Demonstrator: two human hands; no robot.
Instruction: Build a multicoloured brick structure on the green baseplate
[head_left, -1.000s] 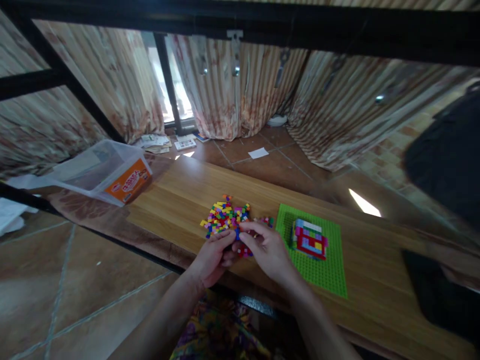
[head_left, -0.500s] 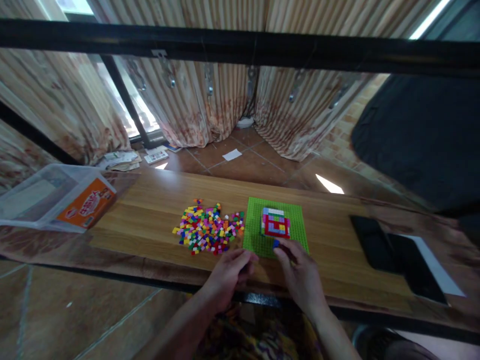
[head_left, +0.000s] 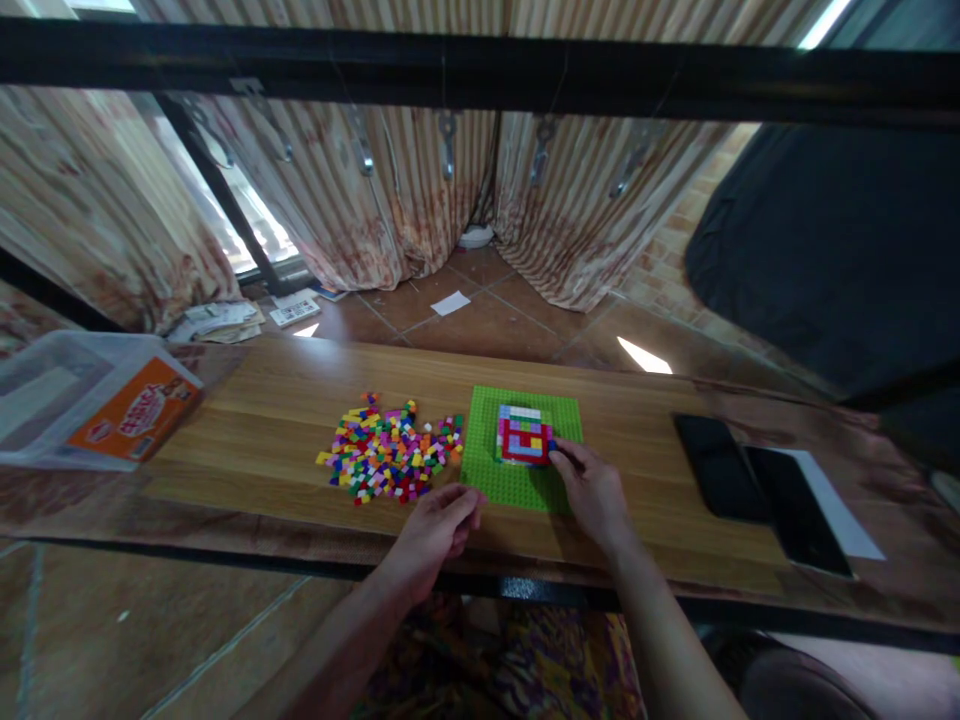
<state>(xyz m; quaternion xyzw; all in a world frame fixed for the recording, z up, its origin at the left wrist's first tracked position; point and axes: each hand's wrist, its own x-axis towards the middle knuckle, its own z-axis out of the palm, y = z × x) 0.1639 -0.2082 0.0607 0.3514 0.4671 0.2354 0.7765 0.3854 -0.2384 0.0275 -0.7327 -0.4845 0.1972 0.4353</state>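
Left hand (head_left: 437, 523) over near side of desk (head_left: 637, 450), fingers curled; cannot tell if anything inside. Right hand (head_left: 596, 495) nearly closed, thumb and forefinger pinching blue brick (head_left: 553, 446) at right edge of brick build (head_left: 523, 438); brick's long axis too small to tell. Build on green baseplate (head_left: 517, 489), roughly square, aligned with it, white row toward far edge.

Two hands: one left hand (head_left: 436, 525), one right hand (head_left: 596, 495); one blue brick (head_left: 553, 446) at right fingertips; one green baseplate (head_left: 517, 490); one brick build (head_left: 523, 437) on it; one heap of loose bricks (head_left: 390, 455), pieces too small to count; one clear plastic box (head_left: 112, 352), one orange label (head_left: 135, 410); one wooden board (head_left: 630, 425); two flat black slabs (head_left: 720, 468); two white sheets: one floor sheet (head_left: 451, 303), one sheet under slab (head_left: 836, 510)
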